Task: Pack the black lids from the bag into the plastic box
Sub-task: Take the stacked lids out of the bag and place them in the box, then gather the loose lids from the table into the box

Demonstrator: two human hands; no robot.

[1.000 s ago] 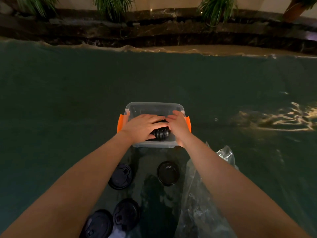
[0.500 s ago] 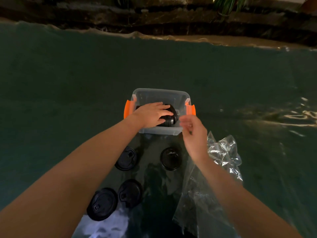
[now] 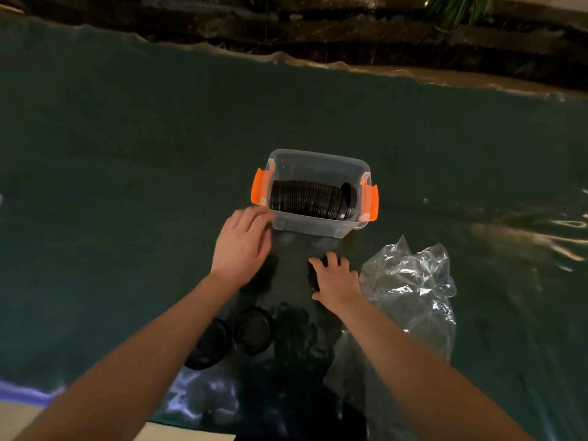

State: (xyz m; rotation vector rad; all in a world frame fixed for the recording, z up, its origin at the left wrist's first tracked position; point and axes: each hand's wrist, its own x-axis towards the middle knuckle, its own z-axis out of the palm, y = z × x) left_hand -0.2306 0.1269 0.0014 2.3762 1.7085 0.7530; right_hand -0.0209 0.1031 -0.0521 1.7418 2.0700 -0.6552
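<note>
A clear plastic box [image 3: 310,229] with orange latches stands on the dark green table cover. Inside it a row of black lids [image 3: 307,198] lies on edge. My left hand [image 3: 243,243] hovers just outside the box's near left corner, fingers apart, holding nothing. My right hand [image 3: 335,280] lies flat on a loose black lid [image 3: 311,276] in front of the box, fingers spread over it. Another lid [image 3: 265,275] is partly hidden under my left wrist. Two more black lids [image 3: 254,329] [image 3: 210,345] lie nearer to me. The clear plastic bag [image 3: 410,281] is crumpled to the right.
The green cover [image 3: 127,186] spreads wide to the left, right and behind the box. Dark stone steps [image 3: 318,33] with plants run along the far side. The table's near edge [image 3: 31,405] shows at the bottom left.
Both hands have come out of the box toward me. The right hand dropped onto the loose lid in front of the box. The left hand let go of the stacked lids.
</note>
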